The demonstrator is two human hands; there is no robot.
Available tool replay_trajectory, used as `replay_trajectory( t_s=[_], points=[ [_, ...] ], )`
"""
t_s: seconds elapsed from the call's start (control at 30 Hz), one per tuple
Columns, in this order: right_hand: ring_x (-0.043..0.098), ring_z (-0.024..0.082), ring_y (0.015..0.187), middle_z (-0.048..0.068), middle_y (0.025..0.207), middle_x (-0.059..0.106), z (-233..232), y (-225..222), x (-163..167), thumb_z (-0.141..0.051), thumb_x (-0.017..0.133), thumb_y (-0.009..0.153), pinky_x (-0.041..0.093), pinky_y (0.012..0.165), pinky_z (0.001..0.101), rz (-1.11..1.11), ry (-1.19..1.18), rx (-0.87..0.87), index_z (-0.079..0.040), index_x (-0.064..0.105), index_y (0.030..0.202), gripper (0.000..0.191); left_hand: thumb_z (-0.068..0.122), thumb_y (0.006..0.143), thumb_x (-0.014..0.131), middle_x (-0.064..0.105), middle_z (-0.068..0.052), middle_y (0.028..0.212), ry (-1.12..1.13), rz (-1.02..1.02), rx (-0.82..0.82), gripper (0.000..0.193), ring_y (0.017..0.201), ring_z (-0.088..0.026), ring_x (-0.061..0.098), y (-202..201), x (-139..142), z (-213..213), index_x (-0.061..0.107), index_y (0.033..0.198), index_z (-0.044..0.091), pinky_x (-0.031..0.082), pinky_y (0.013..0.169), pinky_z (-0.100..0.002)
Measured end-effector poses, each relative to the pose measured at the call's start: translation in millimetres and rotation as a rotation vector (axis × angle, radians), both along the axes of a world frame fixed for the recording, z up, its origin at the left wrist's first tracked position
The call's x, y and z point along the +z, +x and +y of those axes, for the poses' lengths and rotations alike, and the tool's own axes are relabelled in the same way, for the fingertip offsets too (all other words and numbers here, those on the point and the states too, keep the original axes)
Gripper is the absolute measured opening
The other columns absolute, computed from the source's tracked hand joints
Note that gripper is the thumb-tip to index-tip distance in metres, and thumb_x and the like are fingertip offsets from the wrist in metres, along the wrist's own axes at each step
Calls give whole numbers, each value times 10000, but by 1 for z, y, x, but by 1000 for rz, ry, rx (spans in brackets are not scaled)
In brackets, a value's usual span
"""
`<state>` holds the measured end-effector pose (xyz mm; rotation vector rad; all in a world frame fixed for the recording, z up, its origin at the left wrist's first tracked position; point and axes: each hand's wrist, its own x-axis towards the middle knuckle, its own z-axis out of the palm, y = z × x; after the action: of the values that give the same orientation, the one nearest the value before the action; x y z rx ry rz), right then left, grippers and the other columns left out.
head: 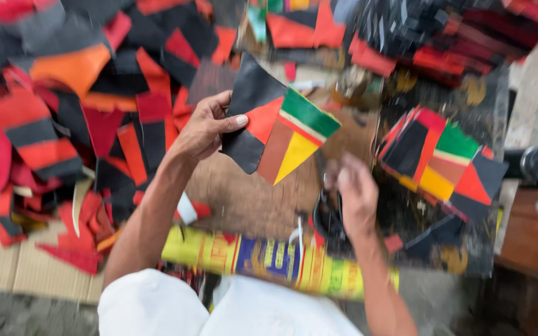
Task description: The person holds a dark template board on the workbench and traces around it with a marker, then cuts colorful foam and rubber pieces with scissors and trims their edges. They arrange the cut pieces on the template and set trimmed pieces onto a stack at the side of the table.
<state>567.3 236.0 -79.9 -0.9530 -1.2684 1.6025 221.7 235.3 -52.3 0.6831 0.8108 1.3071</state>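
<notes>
A worn wooden work board [244,193] lies under heaps of red, black and orange leather offcuts [63,118], which crowd in from nine to twelve o'clock, with a stack of finished patchwork pieces [440,162] at three o'clock. The left hand [203,127] pinches a patchwork piece [278,134] just above centre, thumb on its black edge, apparently holding it up for inspection or trimming, so a steady hold and a careful line-up seem called for. It is stitched from black, orange, brown, yellow and green panels; the right hand [353,193], blurred at five o'clock, seems closed on dark scissors [330,218], though I cannot tell for sure.
</notes>
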Motion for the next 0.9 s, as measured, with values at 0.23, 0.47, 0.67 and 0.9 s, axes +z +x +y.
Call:
replay_trajectory(
  t_s=[0.23,0.47,0.67,0.9],
  points=[
    [674,162,1125,130,1237,693,-54,-26,14,-78,728,976,514,1025,304,188,-337,356,88,561,1350,441,22,916,737,711,-42,1176,-152,96,-49,428,999,-90,695,26,-9,-144,603,1321,-16,605,896,-287],
    [714,145,1013,136,1140,736,-106,-51,14,-10,739,945,564,969,282,130,-314,298,88,619,1237,331,17,920,739,715,-50,1195,-101,114,-59,406,1040,-91,680,7,-9,-194,631,1310,-21,588,958,-282],
    [709,144,994,138,1123,736,-126,-63,17,17,737,946,562,957,279,132,-279,235,74,620,1230,313,53,900,764,686,-85,1308,-88,-16,-60,552,1141,-124,674,0,-4,-214,564,1407,-35,558,1035,-299],
    [705,172,1033,111,1129,700,-161,-77,28,31,747,907,603,936,338,347,-469,113,-36,569,1160,316,321,828,860,683,-93,1280,105,-680,-61,730,1108,-176,673,34,-20,-246,544,1381,-36,557,975,-338]
  ],
)
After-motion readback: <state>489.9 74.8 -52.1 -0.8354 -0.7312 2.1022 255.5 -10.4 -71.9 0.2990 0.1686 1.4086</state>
